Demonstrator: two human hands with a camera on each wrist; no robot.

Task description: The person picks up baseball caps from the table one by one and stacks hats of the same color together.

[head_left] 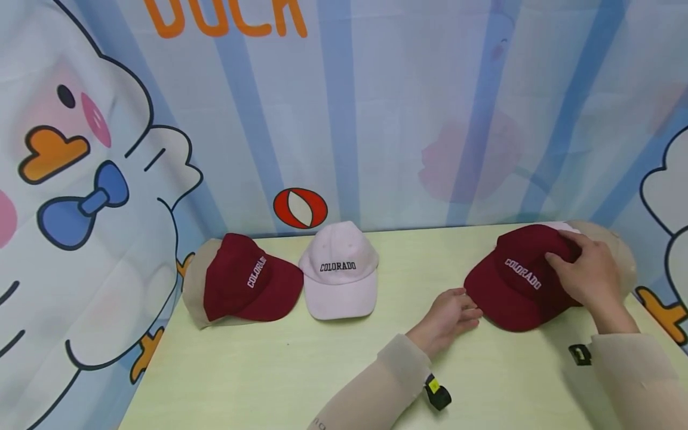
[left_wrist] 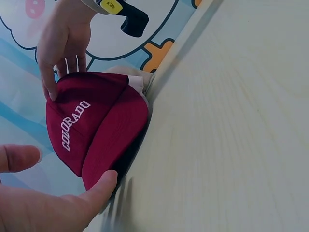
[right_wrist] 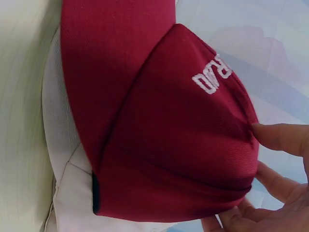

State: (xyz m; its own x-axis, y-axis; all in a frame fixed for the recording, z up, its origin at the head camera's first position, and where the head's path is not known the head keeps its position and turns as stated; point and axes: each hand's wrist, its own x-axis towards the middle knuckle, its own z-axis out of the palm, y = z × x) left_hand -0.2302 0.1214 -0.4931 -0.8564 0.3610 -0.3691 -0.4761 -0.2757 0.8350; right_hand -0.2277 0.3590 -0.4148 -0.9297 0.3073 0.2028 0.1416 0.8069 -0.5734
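Note:
A dark red cap lettered COLORADO sits at the right end of the table, brim towards the left front. My right hand grips its crown; in the right wrist view the thumb is on one side and the fingers on the other. My left hand is at the brim, fingers extended, one fingertip at the brim's edge in the left wrist view. Behind and under the red cap, a beige cap and a bit of a white cap show, mostly hidden.
At the table's left end, another red COLORADO cap overlaps a beige cap. Beside it stands a white COLORADO cap, brim facing me. A printed cloth backdrop rises right behind the pale table.

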